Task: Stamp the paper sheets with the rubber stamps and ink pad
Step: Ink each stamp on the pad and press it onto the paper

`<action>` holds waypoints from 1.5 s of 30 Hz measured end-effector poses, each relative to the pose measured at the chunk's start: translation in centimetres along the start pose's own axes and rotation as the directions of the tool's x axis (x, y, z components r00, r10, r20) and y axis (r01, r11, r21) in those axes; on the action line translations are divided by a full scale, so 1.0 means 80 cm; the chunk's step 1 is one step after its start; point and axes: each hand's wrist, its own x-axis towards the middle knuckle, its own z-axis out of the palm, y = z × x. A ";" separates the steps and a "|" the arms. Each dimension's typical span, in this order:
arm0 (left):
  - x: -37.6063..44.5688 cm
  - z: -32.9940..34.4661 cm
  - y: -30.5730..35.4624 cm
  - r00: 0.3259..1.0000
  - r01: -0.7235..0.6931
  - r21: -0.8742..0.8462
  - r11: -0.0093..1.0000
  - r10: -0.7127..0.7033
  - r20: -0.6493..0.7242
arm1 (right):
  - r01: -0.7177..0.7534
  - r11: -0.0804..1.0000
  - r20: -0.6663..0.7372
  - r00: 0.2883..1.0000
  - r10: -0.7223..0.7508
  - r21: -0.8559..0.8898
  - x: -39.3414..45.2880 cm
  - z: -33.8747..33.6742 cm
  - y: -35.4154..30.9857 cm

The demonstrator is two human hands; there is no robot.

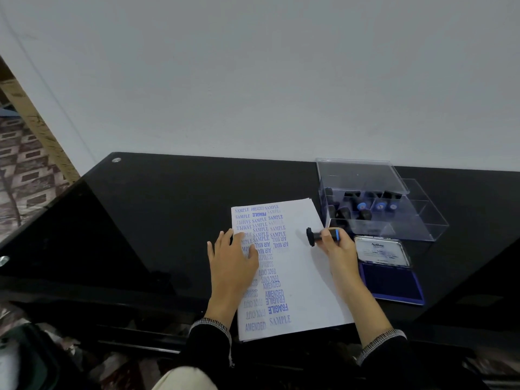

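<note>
A stack of white paper sheets (pixel 305 280) lies on the black table, its left half covered with several blue stamped words. My left hand (pixel 232 256) lies flat on the sheet's left edge, fingers spread. My right hand (pixel 336 244) grips a black rubber stamp (pixel 316 236) with a blue end, held sideways just above the sheet's right side. The open ink pad (pixel 391 280), dark blue with its lid raised, sits right of the paper.
A clear plastic box (pixel 394 223) holding several black and blue stamps stands behind the ink pad, its lid tilted open toward the wall. The glossy black table (pixel 157 215) stretches left of the paper. A white wall rises behind.
</note>
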 end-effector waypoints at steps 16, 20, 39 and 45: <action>-0.012 -0.010 0.008 0.987 -0.121 0.168 0.978 0.137 -0.085 | 0.197 0.980 -0.111 0.974 -0.198 -0.015 -0.072 -0.069 -0.050; -0.012 -0.016 0.020 0.990 -0.089 0.324 0.942 0.119 -0.072 | 0.135 0.991 -0.207 0.969 -0.137 -0.020 -0.078 -0.123 -0.044; -0.078 0.078 0.150 0.735 -0.583 -0.138 0.801 0.592 0.330 | 0.036 0.927 -0.220 0.967 -0.126 -0.374 -0.078 -0.211 -0.032; -0.078 0.083 0.149 0.748 -0.582 -0.118 0.804 0.587 0.309 | 0.100 0.817 -0.022 0.990 -0.136 -0.568 -0.066 -0.193 -0.035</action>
